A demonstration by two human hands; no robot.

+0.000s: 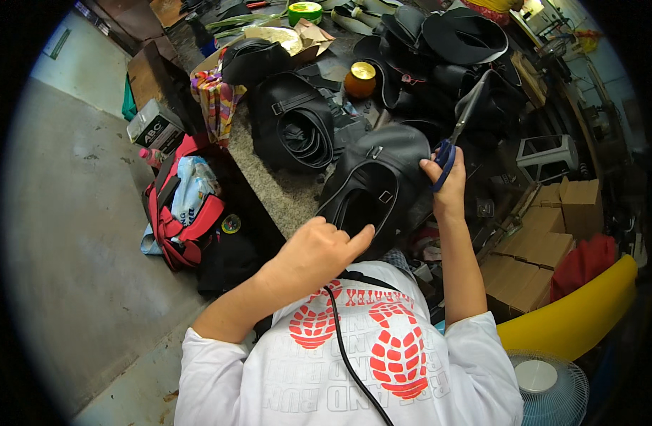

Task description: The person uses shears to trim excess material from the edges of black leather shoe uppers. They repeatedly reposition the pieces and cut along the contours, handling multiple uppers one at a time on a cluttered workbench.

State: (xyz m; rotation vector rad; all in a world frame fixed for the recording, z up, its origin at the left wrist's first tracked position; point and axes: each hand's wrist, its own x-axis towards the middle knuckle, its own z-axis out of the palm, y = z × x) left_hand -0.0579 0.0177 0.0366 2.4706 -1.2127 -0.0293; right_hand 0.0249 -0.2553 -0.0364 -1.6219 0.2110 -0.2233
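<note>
My right hand (pixel 449 181) is closed round a pair of scissors (pixel 448 157) with blue handles. The blades point up and away, slightly parted. My left hand (pixel 317 247) is curled at the near edge of a black leather shoe upper (pixel 404 153) with small metal buckles, its index finger lying over it. What its other fingers grip is partly hidden behind the hand. My right thumb reaches to the upper's right side. Left of it, a coiled stack of black buckled uppers (pixel 294 121) rests on the table.
Behind are a jar with a gold lid (pixel 361 79), a green round tub (pixel 305 13) and a heap of black leather pieces (pixel 439 50). A red bag (pixel 187 213) sits at left. Cardboard boxes (pixel 528 252), a yellow chair back (pixel 574 309) and a fan (pixel 546 387) are at right.
</note>
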